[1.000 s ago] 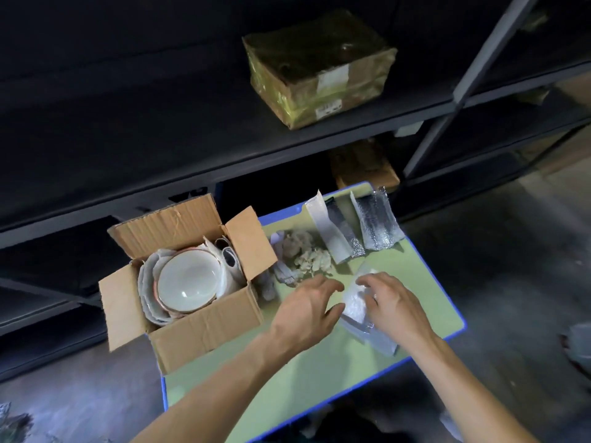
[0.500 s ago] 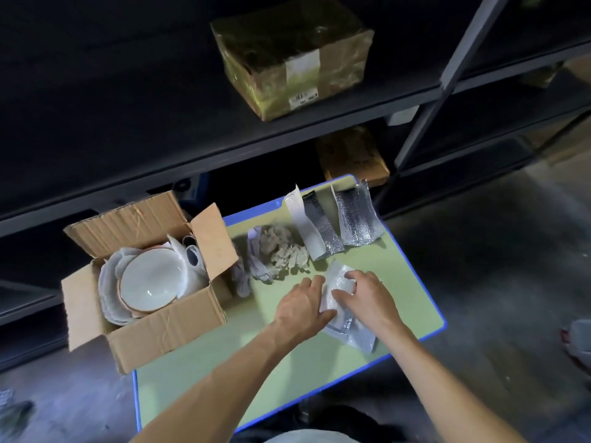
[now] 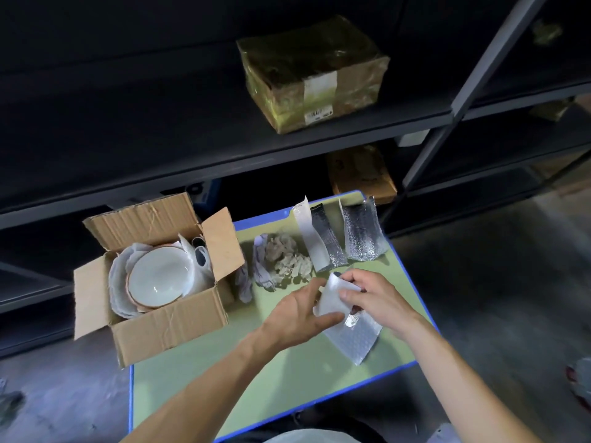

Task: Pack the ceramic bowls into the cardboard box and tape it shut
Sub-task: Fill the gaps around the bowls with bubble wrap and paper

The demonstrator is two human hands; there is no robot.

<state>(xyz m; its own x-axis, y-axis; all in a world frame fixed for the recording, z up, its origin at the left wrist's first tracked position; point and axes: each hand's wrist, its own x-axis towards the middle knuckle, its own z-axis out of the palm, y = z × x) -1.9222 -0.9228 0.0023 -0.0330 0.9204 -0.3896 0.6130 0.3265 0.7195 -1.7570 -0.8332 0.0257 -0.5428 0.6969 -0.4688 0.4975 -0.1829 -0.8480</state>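
Note:
An open cardboard box [image 3: 166,327] sits at the left end of a green table [image 3: 224,378], flaps up. Inside it a white ceramic bowl [image 3: 158,278] lies nested in white foam wrap [image 3: 116,282]. Right of the box, my left hand [image 3: 299,311] and my right hand [image 3: 372,297] both pinch a white foam sheet [image 3: 331,298] lifted above the table. Under the hands a silver bubble-foil piece [image 3: 351,340] lies flat.
Two curled silver foil strips [image 3: 323,241] [image 3: 363,233], crumpled paper [image 3: 287,260] and cloth gloves [image 3: 262,266] lie at the table's far side. Dark metal shelving [image 3: 287,148] stands behind, holding a taped parcel [image 3: 315,71]. The table's blue edge [image 3: 412,270] runs just right of my hands.
Both hands have lifted the white foam sheet off the silver foil piece and now hold it curled between them. The view shifted slightly.

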